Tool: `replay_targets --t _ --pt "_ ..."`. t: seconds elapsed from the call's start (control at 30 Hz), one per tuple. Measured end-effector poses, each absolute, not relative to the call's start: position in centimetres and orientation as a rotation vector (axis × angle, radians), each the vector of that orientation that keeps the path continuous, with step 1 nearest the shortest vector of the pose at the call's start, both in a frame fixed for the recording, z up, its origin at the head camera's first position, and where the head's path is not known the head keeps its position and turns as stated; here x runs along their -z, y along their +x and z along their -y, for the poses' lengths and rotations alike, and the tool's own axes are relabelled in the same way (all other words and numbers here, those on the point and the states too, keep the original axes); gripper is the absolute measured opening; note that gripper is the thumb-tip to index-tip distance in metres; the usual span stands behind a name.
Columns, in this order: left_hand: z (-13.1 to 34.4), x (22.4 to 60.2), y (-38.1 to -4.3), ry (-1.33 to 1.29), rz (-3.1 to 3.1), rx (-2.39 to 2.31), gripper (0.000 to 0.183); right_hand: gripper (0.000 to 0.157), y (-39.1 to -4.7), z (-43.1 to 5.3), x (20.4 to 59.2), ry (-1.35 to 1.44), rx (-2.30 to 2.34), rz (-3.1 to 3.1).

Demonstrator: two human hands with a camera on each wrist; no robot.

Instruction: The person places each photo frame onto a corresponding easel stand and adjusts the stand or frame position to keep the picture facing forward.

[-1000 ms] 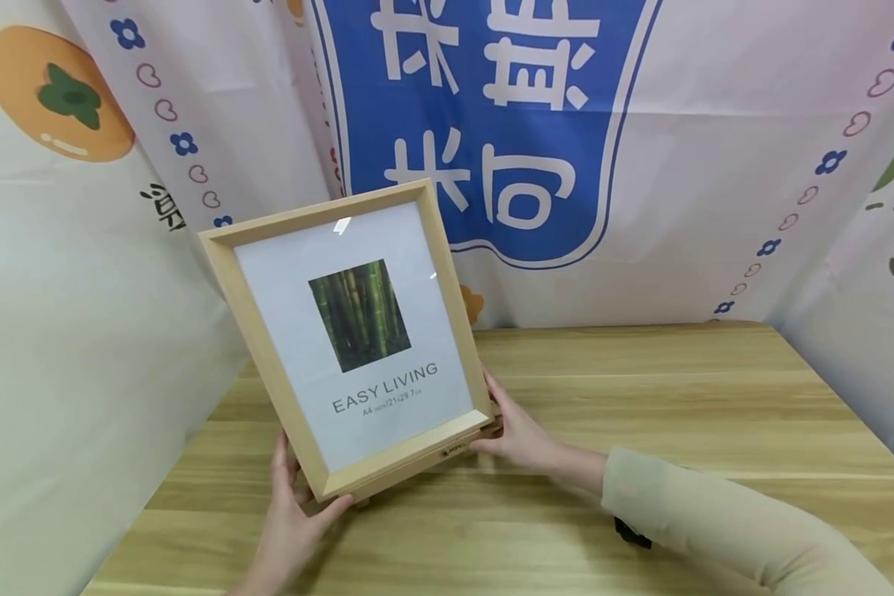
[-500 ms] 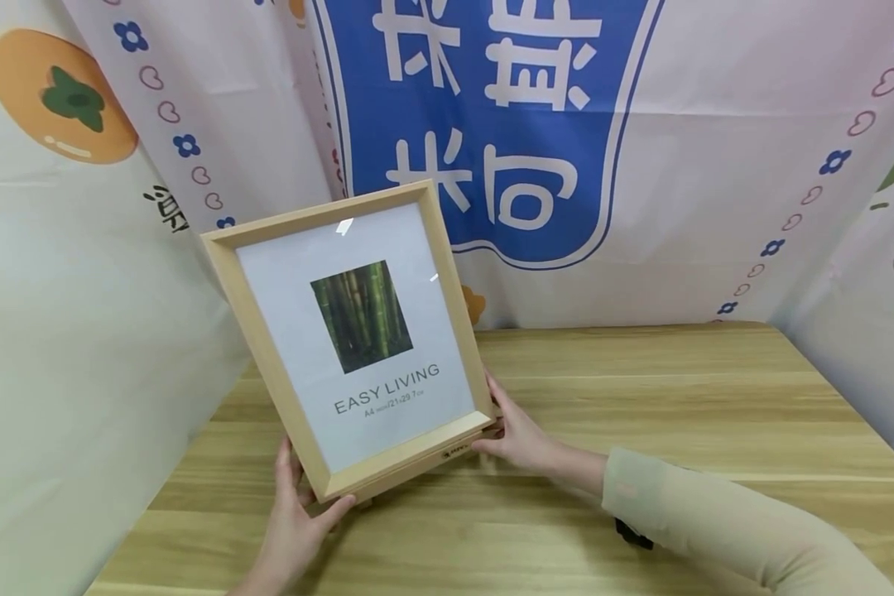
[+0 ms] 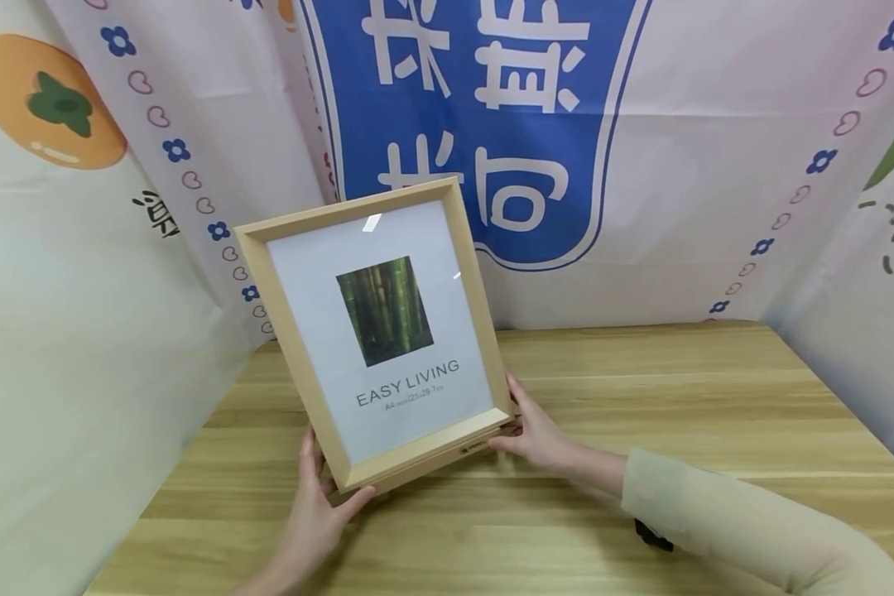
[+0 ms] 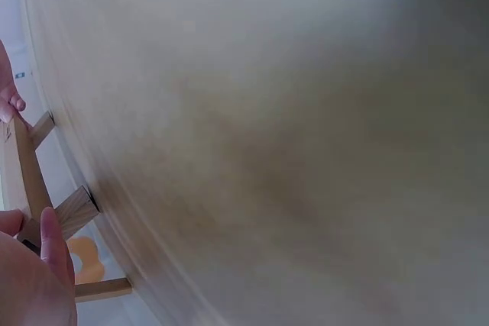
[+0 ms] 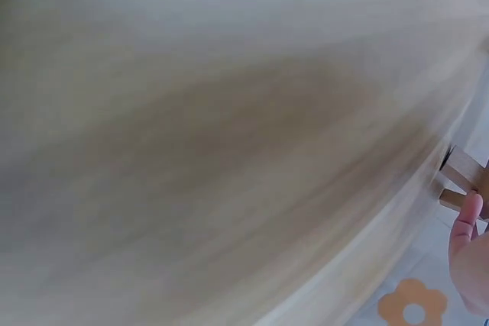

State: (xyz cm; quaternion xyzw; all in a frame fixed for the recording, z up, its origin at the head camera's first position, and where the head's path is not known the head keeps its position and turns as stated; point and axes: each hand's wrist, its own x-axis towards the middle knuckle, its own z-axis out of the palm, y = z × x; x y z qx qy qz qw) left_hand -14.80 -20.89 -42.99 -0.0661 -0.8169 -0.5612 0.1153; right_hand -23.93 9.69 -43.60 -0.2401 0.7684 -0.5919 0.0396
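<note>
A light wooden picture frame [image 3: 385, 313] holds a bamboo print lettered "EASY LIVING". It leans back, turned a little, on the ledge of a small wooden easel [image 3: 432, 463]. My left hand [image 3: 319, 509] grips the lower left corner, thumb on the ledge's front and fingers round behind. At the lower right corner my right hand [image 3: 540, 434] holds the ledge, its thumb also in front. In the left wrist view the easel's legs [image 4: 77, 211] meet the tabletop. The right wrist view catches part of my right hand [image 5: 467, 246] beside a leg [image 5: 463, 167]. The frame hides most of the easel.
The wood-grain table [image 3: 678, 414] stretches to the right and front. A printed cloth [image 3: 700, 215] with a blue sign hangs along the back edge, and another cloth wall [image 3: 67, 331] stands at the left. A dark band [image 3: 653, 536] shows under the right sleeve.
In the last half second the frame, easel and both hands have shifted right. The camera view has also moved slightly. Both hands keep their hold.
</note>
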Motion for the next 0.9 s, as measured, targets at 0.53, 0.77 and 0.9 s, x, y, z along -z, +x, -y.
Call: replay_targets --t 0.53,0.77,0.9 --pt "17.0 43.1 -18.8 -0.353 2.446 1.655 0.114 0.109 -23.9 -14.6 43.5 -0.537 1.822 -2.464" --pt "15.0 42.3 -20.2 -0.38 2.495 1.697 0.112 0.11 -23.6 -16.7 43.5 -0.494 1.817 -2.527" --pt "13.6 40.5 -20.3 -0.421 2.55 1.719 0.109 0.109 -23.4 -18.0 43.4 -0.47 1.794 -2.592"
